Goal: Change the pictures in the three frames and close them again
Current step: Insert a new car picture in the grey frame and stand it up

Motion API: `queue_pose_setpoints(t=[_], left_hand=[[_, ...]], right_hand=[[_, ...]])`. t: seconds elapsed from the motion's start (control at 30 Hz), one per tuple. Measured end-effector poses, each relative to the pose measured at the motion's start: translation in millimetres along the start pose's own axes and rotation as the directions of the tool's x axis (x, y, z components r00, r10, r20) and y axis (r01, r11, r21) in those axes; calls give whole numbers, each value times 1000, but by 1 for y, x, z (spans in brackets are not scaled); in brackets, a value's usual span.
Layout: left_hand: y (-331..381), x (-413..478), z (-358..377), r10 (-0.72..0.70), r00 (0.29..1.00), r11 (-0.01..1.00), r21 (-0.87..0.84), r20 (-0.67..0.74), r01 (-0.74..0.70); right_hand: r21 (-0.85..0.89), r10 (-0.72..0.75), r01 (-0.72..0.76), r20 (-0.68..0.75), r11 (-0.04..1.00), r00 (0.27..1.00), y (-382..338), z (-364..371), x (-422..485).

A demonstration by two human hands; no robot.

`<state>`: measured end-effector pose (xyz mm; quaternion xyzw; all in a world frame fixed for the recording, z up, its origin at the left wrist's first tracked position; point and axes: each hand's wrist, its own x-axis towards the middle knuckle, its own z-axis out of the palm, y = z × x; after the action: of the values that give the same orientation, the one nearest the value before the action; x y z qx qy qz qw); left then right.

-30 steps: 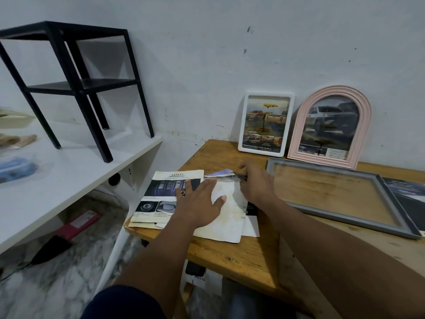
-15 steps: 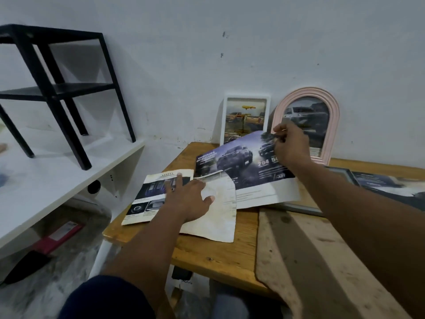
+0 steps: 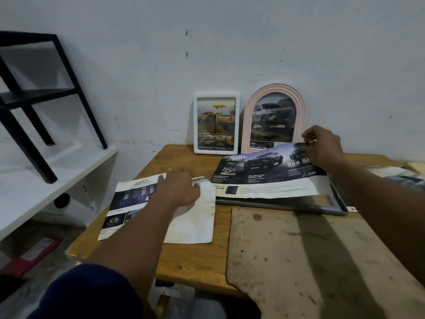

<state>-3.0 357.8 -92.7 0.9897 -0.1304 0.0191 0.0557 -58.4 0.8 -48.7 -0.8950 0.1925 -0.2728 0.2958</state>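
Your right hand (image 3: 324, 149) pinches the top edge of a glossy truck brochure (image 3: 269, 173), lifting that far edge while the sheet's near edge droops over the grey frame (image 3: 322, 207) lying flat on the tabletop (image 3: 184, 256). On the brochure you can read "POWERTRAIN & OFF-ROAD ABILITY" at upper left, large figures "204" and a partly covered "50" beside your hand, and "ART" lower right; the smaller print is too fine to make out.

Your left hand (image 3: 179, 189) lies flat, fingers spread, gripping nothing, pressing on a pale stained sheet (image 3: 195, 224) that overlaps a leaflet headed "SAFETY" (image 3: 128, 203) near the tabletop's left edge.

Against the wall stand two closed frames: a white rectangular frame (image 3: 216, 123) with a collage of pickup trucks, and just beside it to the right a pink arched frame (image 3: 274, 118) showing a silver truck. The brochure's raised edge hides the arched frame's lower right corner. A worn brown board (image 3: 310, 261) lies on the near right of the tabletop.
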Motion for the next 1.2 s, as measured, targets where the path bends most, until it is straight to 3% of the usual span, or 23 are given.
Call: queue_pose_setpoints(t=[0.1,0.17,0.23,0.33,0.43,0.57,0.8,0.97,1.2], left_hand=[[39,4,0,162,987,955,-249,-7,-159],[65,9,4,213,976,922,-339,41,-187],[83,14,10,230,971,943,-263,70,-204],[93,19,16,242,970,963,-118,-18,-242],[92,22,19,234,968,960,-133,-88,-245],[88,21,27,203,973,952,-211,-110,-223],[87,22,39,169,979,938,-286,-118,-196],[88,19,29,175,980,946,-260,-99,-195],[94,-17,15,168,973,956,-215,-158,-200]], right_hand=[[-106,54,-43,96,993,994,28,-1,2],[-229,106,-70,149,971,983,41,1,-1],[-300,128,-61,208,952,970,45,6,-7],[-329,70,59,367,942,928,47,21,-22],[-399,50,137,423,906,905,57,34,-36],[-407,-48,220,393,886,918,62,41,-46],[-438,-13,216,421,873,907,63,43,-46],[-340,-76,159,245,927,966,57,31,-52],[-361,5,65,188,930,982,68,-16,-91]])
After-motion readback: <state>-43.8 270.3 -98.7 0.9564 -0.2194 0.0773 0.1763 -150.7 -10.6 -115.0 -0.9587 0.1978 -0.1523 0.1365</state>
